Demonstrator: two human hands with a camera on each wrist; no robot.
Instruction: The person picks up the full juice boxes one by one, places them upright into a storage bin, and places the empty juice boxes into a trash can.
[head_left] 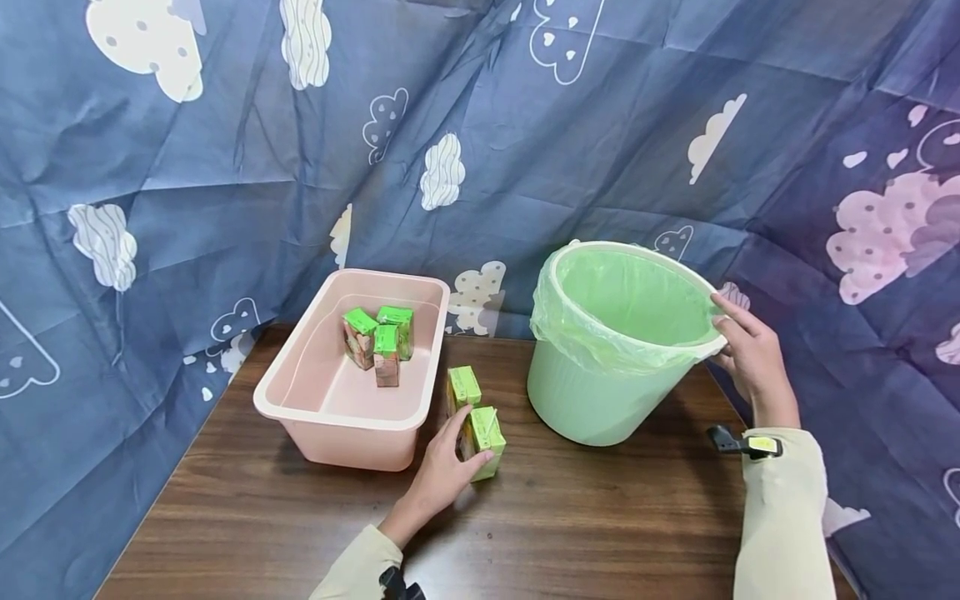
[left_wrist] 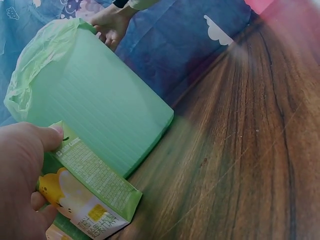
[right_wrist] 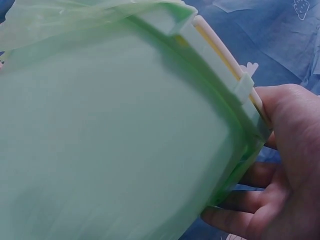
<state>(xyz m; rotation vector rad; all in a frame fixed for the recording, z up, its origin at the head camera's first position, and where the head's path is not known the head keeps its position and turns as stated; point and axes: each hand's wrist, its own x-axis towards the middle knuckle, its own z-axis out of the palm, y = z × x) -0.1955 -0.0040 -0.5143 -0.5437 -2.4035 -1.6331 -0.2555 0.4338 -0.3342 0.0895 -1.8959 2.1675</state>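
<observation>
My left hand (head_left: pixel 441 473) pinches a light green juice box (head_left: pixel 487 432) between thumb and fingers; the box stands upright on the table. Right behind it is a second light green juice box (head_left: pixel 467 385). In the left wrist view, the pinched juice box (left_wrist: pixel 92 175) shows a printed panel and a yellow picture. My right hand (head_left: pixel 756 354) holds the right side of the rim of a light green trash bin (head_left: pixel 581 396), thumb on top and fingers below. The bin leans right in the head view, and a thin green liner bag (head_left: pixel 577 333) is folded over its rim.
A pink plastic tub (head_left: pixel 360 446) stands on the left of the brown wooden table (head_left: pixel 555 517). Inside it are 3 juice boxes with bright green tops (head_left: pixel 386 337). A dark blue cloth (head_left: pixel 495 108) with cloud prints hangs behind and to the right.
</observation>
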